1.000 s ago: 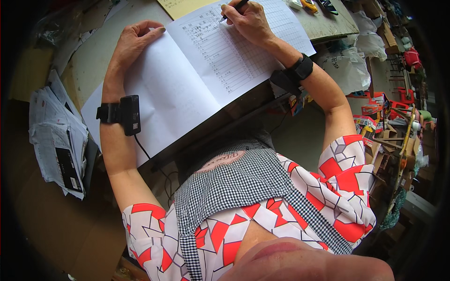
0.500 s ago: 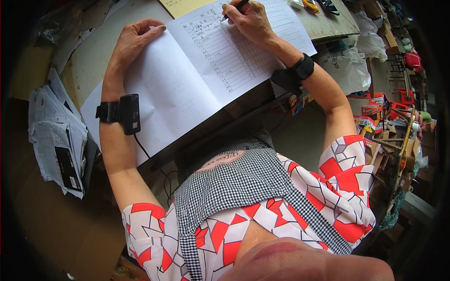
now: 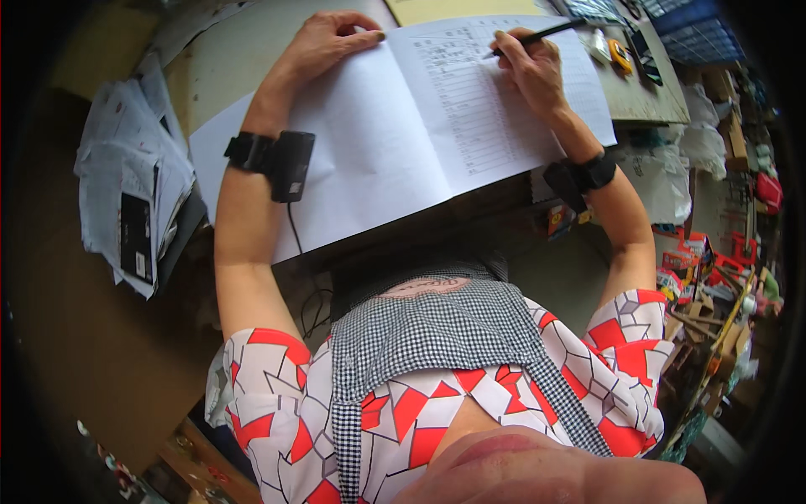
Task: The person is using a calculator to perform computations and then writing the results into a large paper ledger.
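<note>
Paper (image 3: 365, 143) lay on the table (image 3: 642, 101), overhanging its near edge, and could have slid beneath the pen (image 3: 550, 32) gripped in the right hand (image 3: 534, 72), skewing a stroke, had the left hand (image 3: 326, 44), resting loosely open farther in from that edge, eased off.

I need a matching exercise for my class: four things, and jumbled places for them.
Things
1. slim black pen
2. bare left hand
3. loose stack of white papers
4. black-and-white checked cloth apron

Places
A. far left, touched by neither hand
B. over a red-and-white patterned shirt
C. at the upper edge of an open white paper book
D. in the bare right hand

Pairs: 1-D; 2-C; 3-A; 4-B
</note>
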Demonstrator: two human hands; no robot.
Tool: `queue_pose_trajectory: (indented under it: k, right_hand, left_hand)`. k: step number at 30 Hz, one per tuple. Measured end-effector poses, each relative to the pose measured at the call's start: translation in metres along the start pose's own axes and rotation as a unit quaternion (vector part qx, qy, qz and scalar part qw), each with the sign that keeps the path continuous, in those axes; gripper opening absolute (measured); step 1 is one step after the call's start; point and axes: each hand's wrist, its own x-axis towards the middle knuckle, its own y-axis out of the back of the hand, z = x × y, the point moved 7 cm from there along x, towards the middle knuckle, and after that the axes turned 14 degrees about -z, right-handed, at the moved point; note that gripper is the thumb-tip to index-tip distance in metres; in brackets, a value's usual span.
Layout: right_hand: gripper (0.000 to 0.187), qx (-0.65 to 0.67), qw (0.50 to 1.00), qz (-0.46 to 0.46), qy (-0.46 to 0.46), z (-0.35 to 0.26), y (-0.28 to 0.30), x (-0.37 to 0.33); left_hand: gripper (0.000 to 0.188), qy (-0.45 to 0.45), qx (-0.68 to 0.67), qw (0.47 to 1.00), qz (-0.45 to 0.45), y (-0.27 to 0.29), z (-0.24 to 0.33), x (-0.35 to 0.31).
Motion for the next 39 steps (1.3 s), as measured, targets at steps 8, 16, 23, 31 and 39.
queue_pose_trajectory:
  k: [8,16,23,31,39]
  right_hand:
    - [0.025,0.073,0.997,-0.013,-0.017,0.012,0.0,-0.001]
    - [0.026,0.08,0.995,-0.032,-0.048,0.013,-0.001,0.003]
    - [0.025,0.082,0.996,-0.031,-0.019,0.006,-0.005,0.002]
    - [0.024,0.066,0.997,-0.031,-0.009,0.008,-0.003,0.001]
    - [0.027,-0.038,0.999,0.014,0.028,0.004,0.003,-0.001]
  left_hand:
    - [0.025,0.012,0.016,1.0,0.021,-0.002,0.004,0.004]
    - [0.028,0.038,0.012,0.999,0.026,-0.003,-0.002,0.004]
    - [0.026,0.026,-0.002,1.0,0.018,-0.002,-0.005,0.002]
    - [0.024,0.015,0.021,1.0,-0.007,-0.001,0.007,0.0]
    - [0.023,0.056,-0.056,0.997,-0.014,-0.005,-0.005,0.004]
